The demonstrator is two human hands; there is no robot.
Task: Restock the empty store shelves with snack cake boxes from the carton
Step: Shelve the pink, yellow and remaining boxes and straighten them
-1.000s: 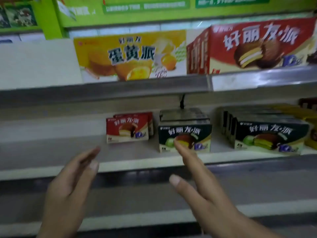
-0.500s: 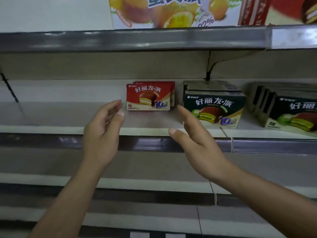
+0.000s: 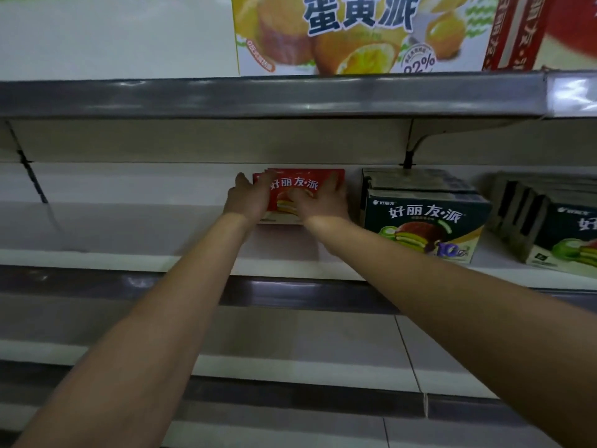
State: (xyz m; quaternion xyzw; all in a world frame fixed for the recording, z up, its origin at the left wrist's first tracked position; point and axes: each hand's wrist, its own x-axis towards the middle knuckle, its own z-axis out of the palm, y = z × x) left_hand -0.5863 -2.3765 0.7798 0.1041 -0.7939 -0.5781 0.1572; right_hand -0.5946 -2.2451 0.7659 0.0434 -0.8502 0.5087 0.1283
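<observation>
Two red boxes point(image 3: 299, 185), left hand point(image 3: 250, 198), right hand point(image 3: 323, 202)

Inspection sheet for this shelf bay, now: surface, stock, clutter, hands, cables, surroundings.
Surface: white middle shelf, stock at centre and right.
Job's things: red snack cake boxes upright near the back; carton not in view.
Clutter: nothing seen.
Hands: left hand at their left edge, right hand across their front; grip blurred.
Cables: nothing seen.
Surroundings: dark green boxes to the right; yellow box on shelf above.
</observation>
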